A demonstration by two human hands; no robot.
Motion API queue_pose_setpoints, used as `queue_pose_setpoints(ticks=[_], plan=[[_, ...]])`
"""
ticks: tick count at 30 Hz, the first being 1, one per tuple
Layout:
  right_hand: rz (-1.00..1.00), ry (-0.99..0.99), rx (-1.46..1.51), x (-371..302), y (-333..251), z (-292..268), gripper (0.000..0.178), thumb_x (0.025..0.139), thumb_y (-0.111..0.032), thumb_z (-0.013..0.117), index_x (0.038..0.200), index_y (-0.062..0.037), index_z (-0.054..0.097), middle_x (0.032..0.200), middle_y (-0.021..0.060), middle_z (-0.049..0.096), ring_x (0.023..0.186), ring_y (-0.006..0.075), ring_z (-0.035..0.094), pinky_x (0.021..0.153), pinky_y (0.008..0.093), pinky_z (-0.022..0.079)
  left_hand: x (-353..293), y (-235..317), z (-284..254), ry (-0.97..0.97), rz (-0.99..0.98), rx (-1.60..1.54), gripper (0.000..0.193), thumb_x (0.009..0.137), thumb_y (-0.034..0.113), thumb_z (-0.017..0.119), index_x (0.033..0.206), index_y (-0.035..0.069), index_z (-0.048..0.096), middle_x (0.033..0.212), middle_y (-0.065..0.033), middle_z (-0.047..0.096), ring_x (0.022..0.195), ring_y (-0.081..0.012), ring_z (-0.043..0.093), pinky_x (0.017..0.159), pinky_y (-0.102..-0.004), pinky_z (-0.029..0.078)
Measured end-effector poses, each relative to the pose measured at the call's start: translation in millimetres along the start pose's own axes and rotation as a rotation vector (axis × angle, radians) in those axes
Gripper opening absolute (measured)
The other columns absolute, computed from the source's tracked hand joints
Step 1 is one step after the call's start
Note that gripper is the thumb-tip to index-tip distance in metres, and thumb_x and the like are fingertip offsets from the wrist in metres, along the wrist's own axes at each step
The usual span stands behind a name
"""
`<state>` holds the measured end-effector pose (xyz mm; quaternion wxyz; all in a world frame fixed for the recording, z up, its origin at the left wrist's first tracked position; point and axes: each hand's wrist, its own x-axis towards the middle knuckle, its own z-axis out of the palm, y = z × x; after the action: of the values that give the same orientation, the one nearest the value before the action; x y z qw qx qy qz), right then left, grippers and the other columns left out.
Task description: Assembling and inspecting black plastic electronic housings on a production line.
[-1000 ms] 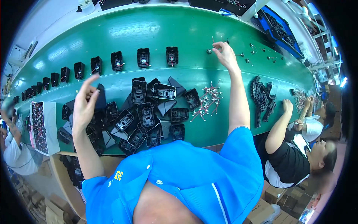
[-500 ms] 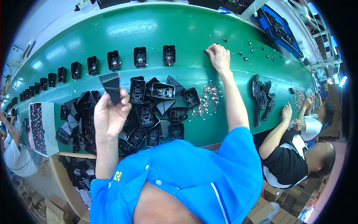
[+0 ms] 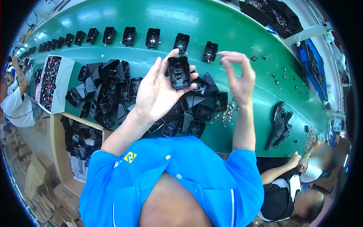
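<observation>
My left hand [image 3: 153, 92] is raised over the bench, palm up, with its fingers around a black plastic housing [image 3: 179, 72]. The housing's hollow, ribbed inside faces up. To the right, my right hand [image 3: 241, 79] hovers with thumb and fingers pinched on a small dark part [image 3: 220, 58], too small and blurred to name. Close behind my hands stands a housing [image 3: 210, 51] with thin wires in it, the right end of a long row of such housings [image 3: 152, 38]. Below my left hand lies a heap of loose black housings [image 3: 107, 85].
Red-and-white wired connectors [image 3: 226, 113] lie right of the heap. Small wired parts [image 3: 278, 75] are scattered on the green bench [image 3: 242, 22], near black ribbed strips [image 3: 279, 125]. A white box of parts [image 3: 66, 85] and a cardboard box [image 3: 56, 136] stand left. Co-workers sit at both sides.
My left hand has moved right and turned the housing so its hollow side shows. My right hand has drawn back toward it from the scattered parts. The view has shifted.
</observation>
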<state>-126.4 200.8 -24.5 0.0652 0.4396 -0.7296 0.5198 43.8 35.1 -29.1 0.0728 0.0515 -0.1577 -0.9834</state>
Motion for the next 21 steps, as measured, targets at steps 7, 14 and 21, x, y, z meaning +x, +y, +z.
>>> queue_pose_setpoints(ticks=[7, 14, 21], plan=[[-0.32, -0.239, -0.187, -15, -41, 43, 0.014, 0.081, -0.007, 0.074, 0.091, -0.0148, 0.067, 0.1, -0.0056, 0.071, 0.105, 0.0158, 0.06, 0.111, 0.0459, 0.028, -2, -3, 15, 0.084, 0.112, 0.223, 0.048, 0.111, 0.032, 0.036, 0.156, 0.017, 0.031, 0.133, -0.0178, 0.055, 0.116, -0.0243, 0.059, 0.104, -0.037, 0.047], [-0.291, -0.198, -0.257, -16, -47, 45, 0.016, 0.079, -0.007, 0.074, 0.091, -0.0152, 0.067, 0.1, -0.0056, 0.069, 0.106, 0.0163, 0.057, 0.11, 0.0479, 0.026, -8, 6, 4, 0.08, 0.065, 0.426, 0.055, 0.106, 0.018, 0.05, 0.157, 0.013, 0.028, 0.134, -0.0166, 0.054, 0.117, -0.0219, 0.059, 0.101, -0.0351, 0.05], [-0.226, -0.096, -0.185, -21, -41, 49, 0.021, 0.071, -0.007, 0.078, 0.088, -0.0144, 0.07, 0.123, 0.0019, 0.062, 0.116, 0.0233, 0.048, 0.109, 0.0456, 0.027, -12, 2, 7, 0.1, 0.224, 0.703, 0.066, 0.095, 0.0, 0.064, 0.154, 0.008, 0.035, 0.133, -0.0164, 0.055, 0.12, -0.0218, 0.06, 0.102, -0.0337, 0.052]])
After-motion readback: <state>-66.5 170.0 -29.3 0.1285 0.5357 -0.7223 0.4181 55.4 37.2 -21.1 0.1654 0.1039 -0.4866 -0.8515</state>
